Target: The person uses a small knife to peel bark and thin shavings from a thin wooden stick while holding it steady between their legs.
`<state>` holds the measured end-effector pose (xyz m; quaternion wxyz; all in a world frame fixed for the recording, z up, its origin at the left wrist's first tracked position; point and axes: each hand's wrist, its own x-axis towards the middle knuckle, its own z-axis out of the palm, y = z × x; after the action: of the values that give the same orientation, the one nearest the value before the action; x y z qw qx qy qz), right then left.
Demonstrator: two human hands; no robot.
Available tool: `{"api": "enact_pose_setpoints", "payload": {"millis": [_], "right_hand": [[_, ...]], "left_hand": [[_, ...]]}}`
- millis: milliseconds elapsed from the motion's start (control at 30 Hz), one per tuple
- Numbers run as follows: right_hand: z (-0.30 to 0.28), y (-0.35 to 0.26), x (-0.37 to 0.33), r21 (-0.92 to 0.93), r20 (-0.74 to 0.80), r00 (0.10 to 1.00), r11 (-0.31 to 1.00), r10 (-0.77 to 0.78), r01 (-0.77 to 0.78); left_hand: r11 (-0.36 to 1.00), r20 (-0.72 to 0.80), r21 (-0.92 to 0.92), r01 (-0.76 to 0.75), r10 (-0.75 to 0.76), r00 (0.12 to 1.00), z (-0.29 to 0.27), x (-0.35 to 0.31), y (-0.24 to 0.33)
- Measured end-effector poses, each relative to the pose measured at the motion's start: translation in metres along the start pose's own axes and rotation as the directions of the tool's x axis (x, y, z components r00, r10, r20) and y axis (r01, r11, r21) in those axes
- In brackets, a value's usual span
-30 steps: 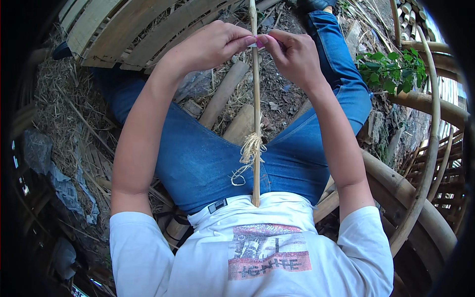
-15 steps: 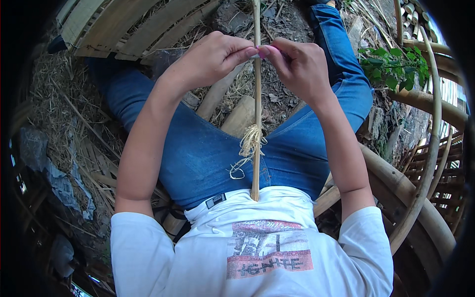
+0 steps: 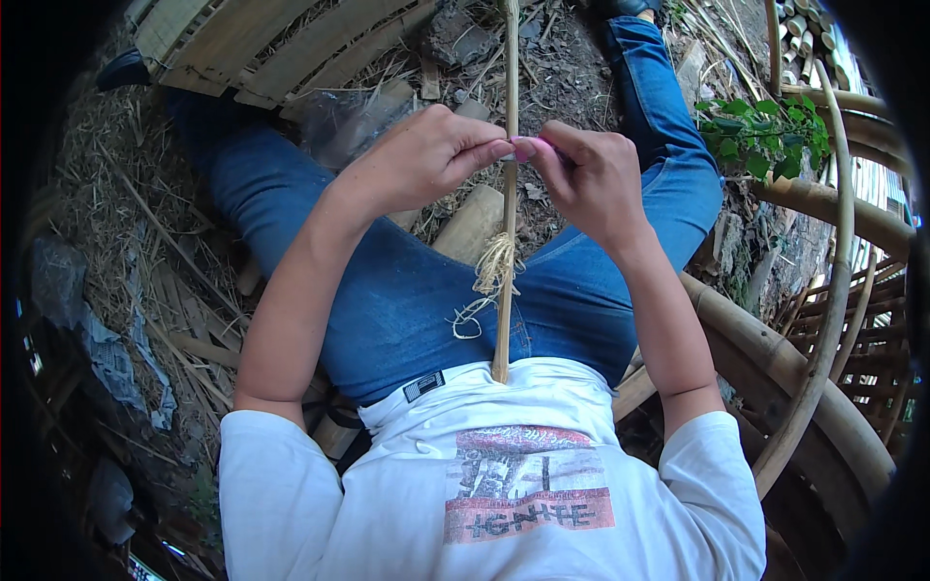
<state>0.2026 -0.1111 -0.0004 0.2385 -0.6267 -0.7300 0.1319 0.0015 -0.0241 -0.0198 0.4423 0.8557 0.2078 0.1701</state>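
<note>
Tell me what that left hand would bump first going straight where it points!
Likely the long stick, then the pink thing in the right hand; depth is unclear, so the left hand might pass over the stick.

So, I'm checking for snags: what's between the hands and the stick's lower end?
A tuft of pale strands at the stick, seen in the head view.

stick (image 3: pixel 508 208): long, thin, pale | runs lengthwise mid-view, near end visible, far end cut off | curly straw-coloured strands (image 3: pixel 495 268): bunched at lower part | small pink piece (image 3: pixel 527 149): at upper stretch, mostly covered
</note>
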Motion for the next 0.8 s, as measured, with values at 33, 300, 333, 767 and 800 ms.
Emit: {"api": "enact_pose_setpoints", "payload": {"millis": [33,300,333,767,800], "right_hand": [[0.0,-0.002,-0.007,0.028,-0.014,1.0,0.999,-0.017,0.017],[-0.002,-0.013,-0.021,0.027,0.016,1.0,1.0,0.005,-0.006],[-0.003,-0.014,-0.022,0.028,0.037,0.999,0.999,0.016,-0.017],[-0.012,-0.02,-0.046,0.257,0.199,0.973,0.952,0.115,-0.165],[-0.013,-0.017,-0.046,0.315,0.24,0.961,0.926,0.135,-0.208]], "left_hand": [[0.999,-0.003,-0.039,-0.005,0.005,1.0,0.005,-0.004,0.002],[0.996,0.005,-0.019,0.087,-0.087,0.996,0.012,-0.018,0.014],[0.995,0.019,-0.052,0.09,-0.089,0.996,0.013,-0.019,0.015],[0.635,0.34,-0.685,0.358,-0.156,0.927,-0.01,-0.023,-0.004],[0.583,0.224,-0.734,0.349,-0.277,0.934,-0.01,-0.012,-0.015]]}}
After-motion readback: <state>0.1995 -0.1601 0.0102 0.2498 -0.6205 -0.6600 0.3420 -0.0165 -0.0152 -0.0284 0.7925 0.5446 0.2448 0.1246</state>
